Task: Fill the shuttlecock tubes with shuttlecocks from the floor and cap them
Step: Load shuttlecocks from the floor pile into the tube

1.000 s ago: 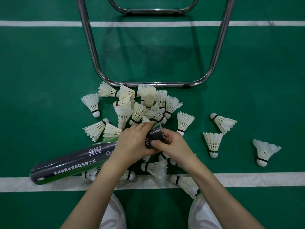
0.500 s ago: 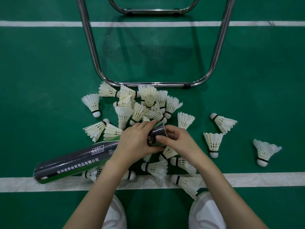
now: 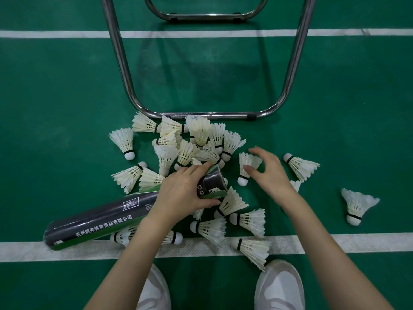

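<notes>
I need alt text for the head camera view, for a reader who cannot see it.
A left hand grips a dark shuttlecock tube near its mouth, while the open right hand reaches over a white shuttlecock. Many more lie scattered on the green court floor before a metal frame.

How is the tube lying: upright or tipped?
Tipped. The tube lies slanted, its far end low by the white line, its near end raised in the left hand. Whether its mouth is capped cannot be told.

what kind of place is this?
Most likely an indoor badminton court: green floor with white lines, loose shuttlecocks scattered about, and a shuttlecock tube in the left hand. A metal frame stands on the floor.
</notes>
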Demonstrator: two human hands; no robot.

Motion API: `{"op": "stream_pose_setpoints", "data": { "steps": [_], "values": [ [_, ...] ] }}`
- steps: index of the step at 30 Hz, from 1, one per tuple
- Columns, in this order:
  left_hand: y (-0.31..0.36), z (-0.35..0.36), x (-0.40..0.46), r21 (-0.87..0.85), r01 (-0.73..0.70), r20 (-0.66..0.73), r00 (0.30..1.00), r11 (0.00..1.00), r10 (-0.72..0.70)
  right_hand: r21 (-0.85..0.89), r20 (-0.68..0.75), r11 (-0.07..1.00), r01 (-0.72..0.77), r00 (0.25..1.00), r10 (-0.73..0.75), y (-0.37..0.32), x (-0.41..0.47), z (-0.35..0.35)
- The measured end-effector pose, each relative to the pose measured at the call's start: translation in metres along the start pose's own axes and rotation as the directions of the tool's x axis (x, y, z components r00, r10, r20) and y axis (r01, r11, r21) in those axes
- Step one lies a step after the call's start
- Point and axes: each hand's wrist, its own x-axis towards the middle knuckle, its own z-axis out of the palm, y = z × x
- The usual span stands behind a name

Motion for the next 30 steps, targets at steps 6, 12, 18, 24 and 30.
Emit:
{"op": "stream_pose_setpoints", "data": {
  "steps": [6,12,18,24,30],
  "values": [
    [0.0,-0.001,0.001,0.005,0.007,0.013,1.0,1.0,-0.007,-0.061,0.027,0.998,-0.012,1.0,0.013,0.011,0.002,0.015],
    [0.0,-0.001,-0.001,-0.002,0.005,0.011,1.0,1.0,-0.005,-0.094,-0.03,0.995,-0.04,0.999,0.037,0.016,0.003,0.024],
    [0.001,0.0,-0.001,-0.003,0.006,0.022,1.0,1.0,-0.006,-0.117,-0.05,0.987,-0.107,0.994,0.102,0.016,0.002,0.027],
    [0.001,-0.001,-0.001,0.0,0.006,0.02,1.0,1.0,-0.006,-0.138,-0.04,0.978,-0.158,0.987,0.154,0.011,-0.001,0.022],
    [0.0,-0.001,0.0,0.004,0.008,0.019,1.0,1.0,-0.008,-0.05,-0.148,0.976,-0.213,0.968,0.203,0.013,-0.004,0.018]
  ]
}}
